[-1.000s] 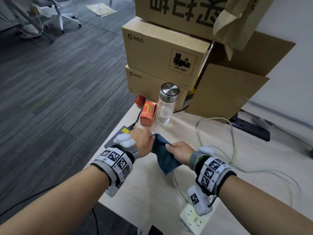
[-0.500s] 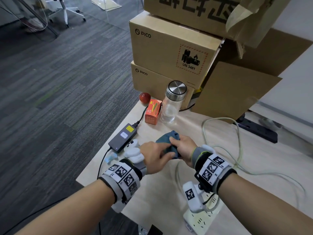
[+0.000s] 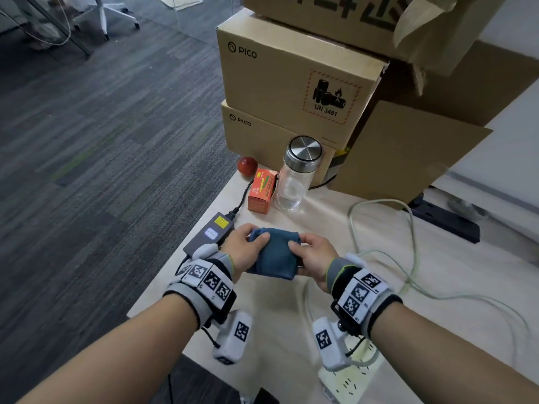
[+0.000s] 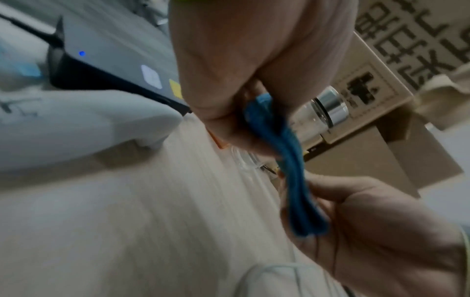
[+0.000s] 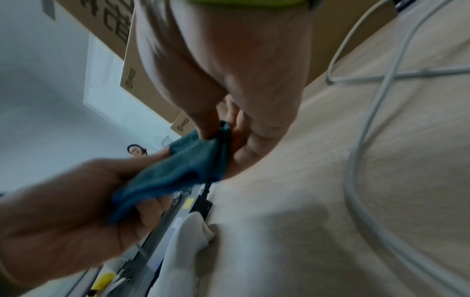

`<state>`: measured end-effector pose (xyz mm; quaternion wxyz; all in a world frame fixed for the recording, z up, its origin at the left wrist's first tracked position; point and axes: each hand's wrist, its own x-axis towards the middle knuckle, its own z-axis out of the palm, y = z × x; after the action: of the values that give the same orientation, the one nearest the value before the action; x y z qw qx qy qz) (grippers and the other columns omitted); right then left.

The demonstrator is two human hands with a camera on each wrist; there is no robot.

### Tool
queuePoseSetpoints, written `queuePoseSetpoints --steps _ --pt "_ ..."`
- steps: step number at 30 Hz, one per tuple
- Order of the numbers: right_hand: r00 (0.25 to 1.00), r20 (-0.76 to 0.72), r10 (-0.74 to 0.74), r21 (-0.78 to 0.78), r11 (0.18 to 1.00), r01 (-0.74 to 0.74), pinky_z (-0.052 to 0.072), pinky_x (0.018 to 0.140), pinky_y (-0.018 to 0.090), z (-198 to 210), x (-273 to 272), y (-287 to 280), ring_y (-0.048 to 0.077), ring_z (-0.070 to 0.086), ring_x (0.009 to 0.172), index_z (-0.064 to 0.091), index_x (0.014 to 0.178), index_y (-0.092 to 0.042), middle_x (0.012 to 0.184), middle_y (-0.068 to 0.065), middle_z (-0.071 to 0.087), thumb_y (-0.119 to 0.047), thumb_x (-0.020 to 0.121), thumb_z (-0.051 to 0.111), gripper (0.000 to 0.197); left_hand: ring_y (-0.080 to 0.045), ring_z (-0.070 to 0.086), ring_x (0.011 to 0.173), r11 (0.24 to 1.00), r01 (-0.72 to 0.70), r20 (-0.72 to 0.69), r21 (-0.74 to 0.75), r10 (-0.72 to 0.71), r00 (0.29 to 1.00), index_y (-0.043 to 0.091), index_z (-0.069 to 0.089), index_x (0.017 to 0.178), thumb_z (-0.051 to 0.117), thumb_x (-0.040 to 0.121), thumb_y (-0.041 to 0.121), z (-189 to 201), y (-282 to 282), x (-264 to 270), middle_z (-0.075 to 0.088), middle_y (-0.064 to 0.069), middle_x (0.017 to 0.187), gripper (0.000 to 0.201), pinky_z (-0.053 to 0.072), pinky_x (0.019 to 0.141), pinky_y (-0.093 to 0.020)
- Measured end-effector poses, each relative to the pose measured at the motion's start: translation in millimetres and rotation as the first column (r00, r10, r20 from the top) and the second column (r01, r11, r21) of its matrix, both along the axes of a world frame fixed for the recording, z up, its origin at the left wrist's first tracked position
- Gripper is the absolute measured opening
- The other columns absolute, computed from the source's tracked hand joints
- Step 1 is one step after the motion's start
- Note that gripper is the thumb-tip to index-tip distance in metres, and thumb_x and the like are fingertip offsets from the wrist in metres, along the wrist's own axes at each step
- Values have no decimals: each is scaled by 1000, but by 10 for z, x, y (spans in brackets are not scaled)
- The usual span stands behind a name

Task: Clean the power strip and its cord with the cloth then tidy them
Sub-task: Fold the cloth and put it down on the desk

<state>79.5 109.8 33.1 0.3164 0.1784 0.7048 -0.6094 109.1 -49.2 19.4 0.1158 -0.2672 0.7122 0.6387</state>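
Blue cloth point(image 3: 274, 253) sits folded between your hands: left hand point(image 3: 243, 249) and right hand point(image 3: 313, 255) each pinch an edge above the bench point(image 3: 291, 304). Square it into a firm pad, then take it to the strip point(image 3: 347, 380) near your right wrist, its cord point(image 3: 414, 237) looping rightward.

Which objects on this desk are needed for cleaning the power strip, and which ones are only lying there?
Needed:
- blue cloth, held by left hand and right hand
- white power strip
- its pale cord

Only lying there:
- power adapter
- glass bottle
- orange box
- red ball
- cardboard boxes
- black power strip
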Motion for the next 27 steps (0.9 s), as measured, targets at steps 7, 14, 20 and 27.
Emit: queuePoseSetpoints --steps 7,14,20,27 --pt "994 -25 -103 -21 995 102 58 73 49 -90 -107 -158 34 67 85 57 113 -10 99 17 66 -15 96 55 19 -24 56 86 890 78 -17 -449 -95 995 19 48 109 60 89 30 -2 -109 -232 60 -7 98 27 42 72 -29" --pt "996 -94 -2 247 969 25 56 72 37 -173 3 327 22 61 76 57 115 -19 83 2 61 -27 90 59 26 -26 59 105 328 570 382 -754 -487 785 26 50 121 53 85 53 73 98 -344 51 1 125 45 48 88 -41" --pt "982 -164 88 424 906 -11 56 84 40 -165 233 1072 22 68 91 61 91 -32 94 -1 68 -36 84 63 9 -19 60 100 276 679 281 -681 -757 590 38 41 119 45 78 66 -141 881 -92 53 8 122 50 50 84 -43" --pt "971 -171 164 655 756 -13 43 81 22 -46 675 2035 13 58 93 66 105 -21 105 -5 66 -32 91 59 19 -28 56 109 74 790 366 -609 -857 363 34 18 138 56 66 74 -151 1740 373 41 -2 133 91 49 84 -46"
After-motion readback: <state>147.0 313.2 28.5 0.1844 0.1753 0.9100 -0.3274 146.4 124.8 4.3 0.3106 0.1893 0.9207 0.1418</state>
